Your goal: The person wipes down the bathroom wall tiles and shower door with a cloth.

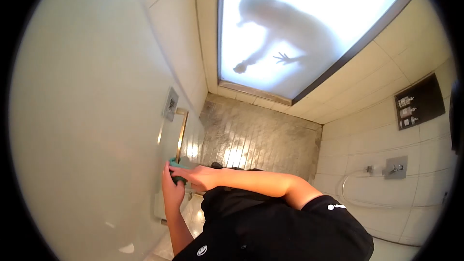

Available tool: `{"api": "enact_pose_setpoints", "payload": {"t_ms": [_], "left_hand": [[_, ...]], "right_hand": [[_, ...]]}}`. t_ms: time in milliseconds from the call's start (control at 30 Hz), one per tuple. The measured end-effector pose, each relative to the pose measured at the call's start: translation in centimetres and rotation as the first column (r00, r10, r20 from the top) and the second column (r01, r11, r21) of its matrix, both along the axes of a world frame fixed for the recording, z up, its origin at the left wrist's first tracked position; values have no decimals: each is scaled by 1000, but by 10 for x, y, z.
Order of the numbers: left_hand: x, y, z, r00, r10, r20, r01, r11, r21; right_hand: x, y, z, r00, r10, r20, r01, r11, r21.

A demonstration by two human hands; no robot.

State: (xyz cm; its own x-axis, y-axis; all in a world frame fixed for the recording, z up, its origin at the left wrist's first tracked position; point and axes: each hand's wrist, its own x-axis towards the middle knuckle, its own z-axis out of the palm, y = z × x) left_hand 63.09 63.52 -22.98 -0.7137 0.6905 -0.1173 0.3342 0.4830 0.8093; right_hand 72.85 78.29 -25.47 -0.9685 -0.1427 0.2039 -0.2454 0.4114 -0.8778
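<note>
A green cloth (pixel 178 166) is bunched around the lower part of a long metal door handle (pixel 182 133) on a glass door (pixel 96 116). My left hand (pixel 173 186) is closed on the cloth from the near side, with its fingers pointing up along the handle. From the right, my right hand (pixel 199 176) reaches across and presses its fingers on the same cloth. Both hands are close together, and part of the cloth is hidden under the fingers.
Behind a bright frosted panel (pixel 270 34) shows a person's shadow with a spread hand. A wall niche (pixel 420 101) on the right holds several bottles. Below it are a shower valve (pixel 396 167) and a hose. The tiled floor (pixel 261 135) is wet.
</note>
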Motion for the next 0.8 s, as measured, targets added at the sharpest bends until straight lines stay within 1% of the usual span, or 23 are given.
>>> {"api": "enact_pose_setpoints", "payload": {"t_ms": [33, 67, 100, 133, 167, 200, 233, 267, 300, 333, 367, 400, 433, 467, 500, 533, 567, 633, 667, 700, 733, 767, 800], "left_hand": [[6, 4, -1, 999, 49, 0, -49, 996, -70], [11, 6, -7, 1000, 23, 21, -22, 997, -74], [11, 9, -14, 993, 69, -100, -83, 986, -142], [10, 17, -17, 964, 114, -239, -162, 969, -189], [14, 26, -19, 965, 104, -242, -150, 972, -180], [21, 31, -19, 936, 178, -305, -237, 957, -169], [24, 33, -18, 897, 248, -365, -323, 933, -159], [22, 33, -20, 901, 239, -361, -314, 935, -166], [22, 36, -22, 873, 248, -421, -351, 917, -188], [24, 39, -25, 838, 260, -479, -395, 896, -204], [23, 43, -28, 840, 271, -470, -402, 893, -202], [23, 46, -31, 804, 296, -516, -446, 874, -194], [23, 46, -33, 764, 318, -561, -492, 850, -188], [24, 42, -32, 761, 325, -562, -503, 842, -193], [26, 45, -33, 764, 369, -529, -545, 808, -224], [29, 50, -33, 766, 412, -494, -582, 771, -259], [30, 50, -31, 766, 415, -492, -585, 767, -263], [28, 56, -29, 740, 379, -555, -595, 754, -279], [27, 63, -24, 739, 383, -555, -598, 752, -277], [22, 69, -18, 645, 297, -704, -584, 786, -204], [20, 72, -16, 516, 211, -830, -554, 821, -135], [21, 76, -16, 512, 219, -830, -554, 823, -125], [26, 77, -20, 563, 318, -763, -638, 754, -156]], "right_hand": [[-1, 13, 24, 996, -68, 55, 73, 992, -107], [-2, 28, 11, 993, -93, 76, 101, 989, -108], [-6, 46, -13, 980, -199, -28, 196, 977, -82], [-9, 76, -27, 960, -279, -1, 277, 953, -119], [-12, 105, -40, 934, -355, 28, 355, 921, -158], [-2, 145, -46, 895, -390, 216, 437, 865, -247], [6, 192, -53, 861, -434, 267, 480, 866, -140], [15, 238, -66, 768, -486, 417, 564, 822, -81], [26, 295, -83, 749, -525, 404, 514, 845, 145], [38, 349, -103, 693, -588, 418, 537, 807, 245], [52, 408, -135, 637, -639, 431, 569, 767, 296], [57, 441, -95, 450, -674, 586, 613, 710, 346], [63, 494, -98, 320, -681, 659, 691, 643, 329], [72, 532, -81, 276, -717, 640, 715, 598, 362], [77, 575, -68, 240, -747, 620, 730, 560, 392], [82, 619, -48, 243, -756, 607, 715, 563, 415], [87, 647, -29, 240, -763, 600, 705, 562, 432], [84, 673, 18, 238, -760, 605, 676, 577, 458], [80, 682, 39, 238, -757, 609, 651, 590, 479], [78, 681, 46, 238, -757, 609, 652, 589, 478], [79, 675, 52, 390, -720, 574, 710, 632, 311], [79, 672, 64, 531, -685, 499, 731, 668, 140], [76, 666, 80, 534, -690, 488, 729, 668, 147]]}}
